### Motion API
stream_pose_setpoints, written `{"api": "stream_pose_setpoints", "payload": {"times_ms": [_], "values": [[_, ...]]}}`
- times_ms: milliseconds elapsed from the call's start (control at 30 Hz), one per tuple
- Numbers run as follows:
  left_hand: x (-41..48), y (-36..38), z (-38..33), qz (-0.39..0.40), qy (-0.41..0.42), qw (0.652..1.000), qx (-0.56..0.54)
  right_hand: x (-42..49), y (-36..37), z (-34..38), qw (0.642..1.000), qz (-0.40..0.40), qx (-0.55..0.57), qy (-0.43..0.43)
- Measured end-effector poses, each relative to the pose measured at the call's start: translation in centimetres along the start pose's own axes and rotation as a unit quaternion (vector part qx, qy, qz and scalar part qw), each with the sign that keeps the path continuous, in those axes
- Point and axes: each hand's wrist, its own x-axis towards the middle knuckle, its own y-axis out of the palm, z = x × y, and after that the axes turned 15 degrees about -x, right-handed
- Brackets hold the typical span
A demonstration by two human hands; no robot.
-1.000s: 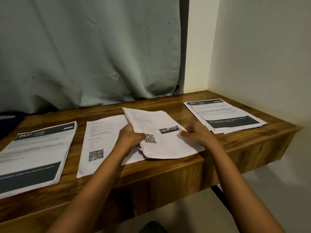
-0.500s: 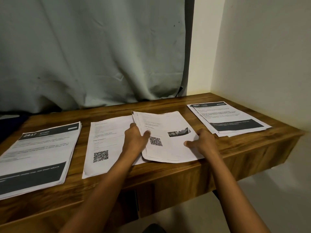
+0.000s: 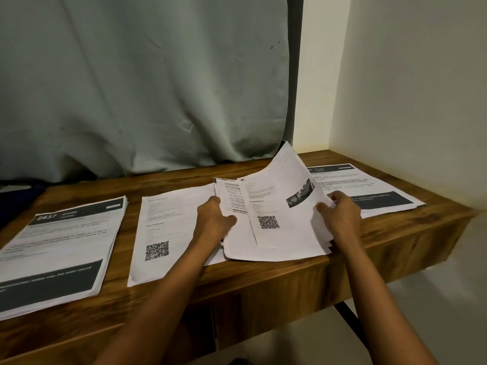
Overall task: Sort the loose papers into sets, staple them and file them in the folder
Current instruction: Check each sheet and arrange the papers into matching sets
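Observation:
A stack of loose papers (image 3: 274, 241) lies at the middle of the wooden desk (image 3: 263, 283). My right hand (image 3: 340, 219) pinches the right edge of its top sheet (image 3: 284, 191), which carries a QR code and a small photo, and the sheet is lifted and curled toward the curtain. My left hand (image 3: 214, 219) grips the stack's left edge, thumb on the page beneath. Left of it lies a QR-code page (image 3: 163, 233). A thick set headed 2437 (image 3: 58, 248) sits at far left, and a dark-banded set (image 3: 369, 191) at right.
A grey-green curtain (image 3: 145, 88) hangs behind the desk and a pale wall (image 3: 421, 101) closes the right side. The desk's front edge runs just under the papers. A dark desk leg (image 3: 347, 317) shows below right. No stapler or folder is in view.
The top sheet lay flat on the stack before; now my right hand has raised its right edge so it curls up. My left hand stays on the stack's left edge.

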Motion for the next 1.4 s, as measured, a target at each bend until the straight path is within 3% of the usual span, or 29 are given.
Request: {"api": "stream_pose_setpoints", "payload": {"times_ms": [67,167,267,467,567,667,767,1300,1400], "values": [[0.0,0.1,-0.2,0.002,0.012,1.0,0.02,0.5,-0.7,0.2,0.999,-0.006,0.047,0.019],[0.1,-0.3,-0.4,-0.013,0.021,0.999,0.038,0.9,-1.9,0.5,0.982,0.047,0.169,0.068],[0.6,-1.1,-0.3,-0.027,0.011,0.999,-0.039,0.5,-1.7,1.0,0.969,0.12,0.207,0.066],[1.4,-2.3,0.4,-0.054,-0.058,0.982,-0.173,-1.5,1.4,2.0,0.978,0.175,0.104,-0.056],[1.1,-2.9,1.3,-0.085,-0.052,0.989,-0.108,-2.1,2.7,2.4,0.978,0.15,-0.014,-0.148],[0.8,-3.9,2.0,-0.11,-0.044,0.99,-0.078,-1.5,3.4,1.7,0.97,0.101,-0.137,-0.172],[0.8,-4.7,2.9,-0.111,-0.025,0.993,-0.045,-1.1,4.3,0.8,0.943,0.151,-0.226,-0.19],[0.1,-4.2,4.4,-0.084,-0.015,0.993,-0.075,-2.4,3.7,0.8,0.921,0.221,-0.162,-0.278],[0.0,-4.2,4.4,-0.096,-0.023,0.992,-0.084,-2.3,3.6,0.9,0.933,0.206,-0.114,-0.271]]}}
